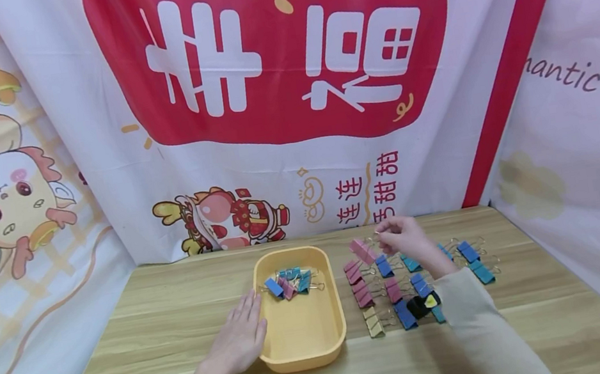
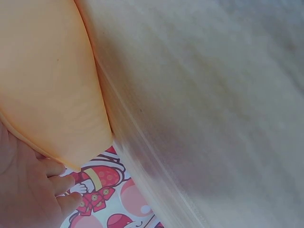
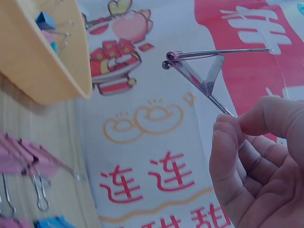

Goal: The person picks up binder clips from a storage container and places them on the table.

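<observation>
- Right grip [image 1: 404, 241] pinches a pink clip [image 1: 362, 250].
- Left grip [image 1: 242, 333], fingers straight, touches the yellow tray [image 1: 305, 362].
- I see more clips [image 1: 394, 290] below the right grip.

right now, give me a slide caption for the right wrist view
Right hand pinches a pink binder clip by its wire handle, yellow tray at upper left.

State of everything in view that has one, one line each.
Tray: upright, open-topped, partly filled
Clips in the tray: bunched toward the far end
Held pink clip: raised, pinched by a wire handle
Other clips: lying on the table, right of the tray, roughly in rows
Left hand: fingers extended, against the tray's left side
Right hand: pinching the pink clip
Backdrop: hanging, print turned sideways
</observation>
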{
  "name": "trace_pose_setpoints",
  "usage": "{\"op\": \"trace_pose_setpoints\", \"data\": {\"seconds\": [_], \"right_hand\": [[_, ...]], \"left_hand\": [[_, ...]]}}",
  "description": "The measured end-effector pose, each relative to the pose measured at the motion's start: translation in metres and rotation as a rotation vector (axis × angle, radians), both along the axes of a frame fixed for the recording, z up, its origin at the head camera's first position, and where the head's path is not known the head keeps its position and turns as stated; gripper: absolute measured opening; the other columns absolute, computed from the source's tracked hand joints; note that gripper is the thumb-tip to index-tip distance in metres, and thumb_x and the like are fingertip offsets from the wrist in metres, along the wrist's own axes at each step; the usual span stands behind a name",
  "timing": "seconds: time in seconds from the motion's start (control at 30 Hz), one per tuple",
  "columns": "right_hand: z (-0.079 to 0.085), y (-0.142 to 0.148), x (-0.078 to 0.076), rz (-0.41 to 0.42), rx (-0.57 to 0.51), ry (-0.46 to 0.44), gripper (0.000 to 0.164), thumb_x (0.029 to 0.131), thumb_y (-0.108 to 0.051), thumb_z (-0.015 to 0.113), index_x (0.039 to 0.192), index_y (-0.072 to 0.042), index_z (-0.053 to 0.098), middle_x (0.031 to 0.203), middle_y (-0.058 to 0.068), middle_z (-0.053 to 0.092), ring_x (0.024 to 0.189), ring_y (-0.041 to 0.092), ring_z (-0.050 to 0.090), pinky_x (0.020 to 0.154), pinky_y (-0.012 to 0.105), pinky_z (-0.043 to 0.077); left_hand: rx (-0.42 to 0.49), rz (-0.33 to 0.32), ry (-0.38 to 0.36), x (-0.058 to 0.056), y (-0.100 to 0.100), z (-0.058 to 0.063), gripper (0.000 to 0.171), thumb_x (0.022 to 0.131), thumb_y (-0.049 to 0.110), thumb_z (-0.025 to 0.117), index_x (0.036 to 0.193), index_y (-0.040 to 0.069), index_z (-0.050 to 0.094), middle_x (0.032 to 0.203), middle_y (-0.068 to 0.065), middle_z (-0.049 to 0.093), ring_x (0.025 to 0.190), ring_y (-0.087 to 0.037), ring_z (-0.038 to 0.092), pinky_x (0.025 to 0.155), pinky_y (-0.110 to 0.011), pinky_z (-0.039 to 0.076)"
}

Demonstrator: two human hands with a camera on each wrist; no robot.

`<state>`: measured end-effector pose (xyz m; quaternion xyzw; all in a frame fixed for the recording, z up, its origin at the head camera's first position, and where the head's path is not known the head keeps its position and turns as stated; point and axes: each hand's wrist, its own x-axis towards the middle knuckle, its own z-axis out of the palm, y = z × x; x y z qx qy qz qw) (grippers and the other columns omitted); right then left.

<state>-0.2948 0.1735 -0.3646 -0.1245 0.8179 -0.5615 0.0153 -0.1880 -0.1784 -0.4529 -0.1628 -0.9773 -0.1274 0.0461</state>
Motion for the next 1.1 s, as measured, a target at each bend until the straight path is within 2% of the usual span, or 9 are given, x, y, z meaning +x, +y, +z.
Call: {"op": "trace_pose_setpoints", "data": {"seconds": [0.13,0.5,0.8,1.1], "right_hand": [[-0.002,0.017,0.001,-0.026,-0.004,-0.011,0.017,0.087,0.0,0.052,0.1,0.012,0.055,0.075,0.011,0.061,0.062,0.016,0.058,0.065,0.041,0.055],[0.002,0.05,0.011,-0.096,-0.001,-0.048,0.022,0.093,-0.004,0.05,0.106,0.014,0.052,0.076,0.009,0.059,0.068,0.015,0.059,0.064,0.031,0.054],[-0.007,0.083,0.019,-0.134,-0.015,0.005,0.023,0.093,-0.005,0.051,0.105,0.014,0.051,0.076,0.008,0.058,0.066,0.015,0.059,0.064,0.032,0.055],[-0.019,0.113,0.03,-0.166,-0.016,-0.001,0.027,0.094,-0.006,0.05,0.107,0.017,0.048,0.079,0.012,0.059,0.066,0.013,0.057,0.063,0.03,0.054]], "left_hand": [[-0.002,0.004,-0.005,0.0,0.0,0.0,0.053,0.1,0.025,0.031,0.141,-0.008,0.025,0.148,-0.023,0.018,0.135,-0.036,0.016,0.107,-0.048,0.019],[0.012,0.004,0.001,0.0,0.001,0.0,0.052,0.1,0.023,0.034,0.14,-0.009,0.026,0.148,-0.023,0.018,0.134,-0.037,0.016,0.107,-0.049,0.019],[0.005,0.006,0.001,-0.001,0.002,0.002,0.052,0.1,0.023,0.034,0.14,-0.008,0.026,0.148,-0.023,0.018,0.134,-0.037,0.016,0.107,-0.049,0.019],[0.009,0.006,0.002,0.0,0.001,0.002,0.052,0.099,0.022,0.035,0.14,-0.009,0.026,0.147,-0.023,0.018,0.134,-0.037,0.017,0.107,-0.049,0.019]]}}
